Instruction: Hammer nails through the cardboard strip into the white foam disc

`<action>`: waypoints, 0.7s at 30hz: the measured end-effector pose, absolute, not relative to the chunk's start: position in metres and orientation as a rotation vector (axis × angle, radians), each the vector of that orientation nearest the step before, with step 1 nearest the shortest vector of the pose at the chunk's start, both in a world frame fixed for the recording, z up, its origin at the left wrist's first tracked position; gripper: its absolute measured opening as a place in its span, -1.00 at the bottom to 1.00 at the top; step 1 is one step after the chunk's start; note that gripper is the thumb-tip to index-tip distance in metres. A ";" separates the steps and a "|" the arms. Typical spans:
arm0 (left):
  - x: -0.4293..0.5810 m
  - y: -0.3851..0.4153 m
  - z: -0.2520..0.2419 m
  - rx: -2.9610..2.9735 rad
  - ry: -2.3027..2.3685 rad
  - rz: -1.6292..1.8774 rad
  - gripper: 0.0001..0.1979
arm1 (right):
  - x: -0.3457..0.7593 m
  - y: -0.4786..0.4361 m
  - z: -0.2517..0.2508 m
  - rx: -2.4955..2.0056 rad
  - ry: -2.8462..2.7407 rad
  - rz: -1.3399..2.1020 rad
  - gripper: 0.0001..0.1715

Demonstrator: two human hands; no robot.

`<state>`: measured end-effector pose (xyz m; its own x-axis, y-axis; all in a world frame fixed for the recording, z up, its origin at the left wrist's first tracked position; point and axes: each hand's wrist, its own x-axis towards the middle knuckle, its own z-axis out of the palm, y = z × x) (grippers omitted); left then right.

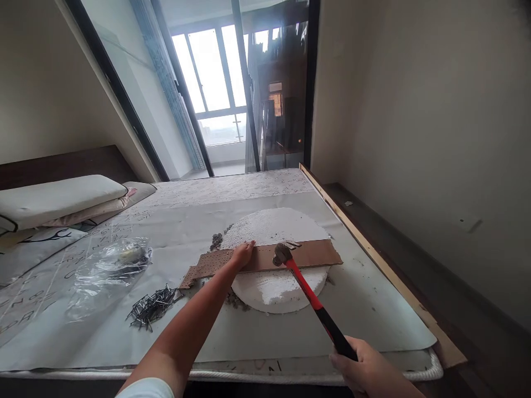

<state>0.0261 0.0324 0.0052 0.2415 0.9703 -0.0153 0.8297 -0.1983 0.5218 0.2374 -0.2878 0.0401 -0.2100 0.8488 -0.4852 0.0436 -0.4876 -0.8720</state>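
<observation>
Bed sheet [257,331] bears one foam disc [274,226]; left hand [243,255] flat on one board [315,253]; right hand [369,370] grips one hammer [309,293].

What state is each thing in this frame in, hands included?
Left hand: pressed flat on the board.
Right hand: closed on the hammer's handle.
Hammer: head over the board.
Brown board: lying flat across the white foam disc.
Nails: loose pile.
Plastic bag: crumpled, lying flat.

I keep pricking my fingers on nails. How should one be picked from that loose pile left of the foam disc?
Probably pinch a nail sticking out at the pile's right edge, mid-shank, coming from above. The nails lie flat and tangled, so tips point everywhere; the left hand is nearest.
</observation>
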 end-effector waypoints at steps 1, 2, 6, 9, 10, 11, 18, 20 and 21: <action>0.026 0.032 0.006 2.110 1.657 0.418 -0.47 | 0.238 -0.287 0.040 -1.468 -1.079 1.758 -0.46; 0.027 0.031 0.006 2.127 1.665 0.387 -0.47 | 0.238 -0.286 0.038 -1.479 -1.081 1.757 -0.46; 0.030 0.027 0.005 2.155 1.669 0.323 -0.47 | 0.238 -0.280 0.034 -1.520 -1.045 1.752 -0.55; 0.032 0.025 0.002 2.147 1.684 0.321 -0.45 | 0.237 -0.267 0.038 -1.534 -1.051 1.686 -0.60; 0.033 0.024 0.000 2.152 1.687 0.326 -0.44 | 0.237 -0.261 0.042 -1.542 -1.061 1.667 -0.61; 0.033 0.024 -0.001 2.159 1.688 0.338 -0.44 | 0.236 -0.253 0.046 -1.547 -1.075 1.655 -0.62; 0.033 0.018 -0.007 2.179 1.682 0.444 -0.45 | 0.232 -0.197 0.093 -1.612 -1.254 1.700 -0.65; 0.034 0.017 -0.007 2.199 1.689 0.430 -0.46 | 0.228 -0.189 0.104 -1.601 -1.304 1.651 -0.65; 0.034 0.016 -0.007 2.201 1.690 0.427 -0.47 | 0.226 -0.187 0.108 -1.589 -1.320 1.627 -0.65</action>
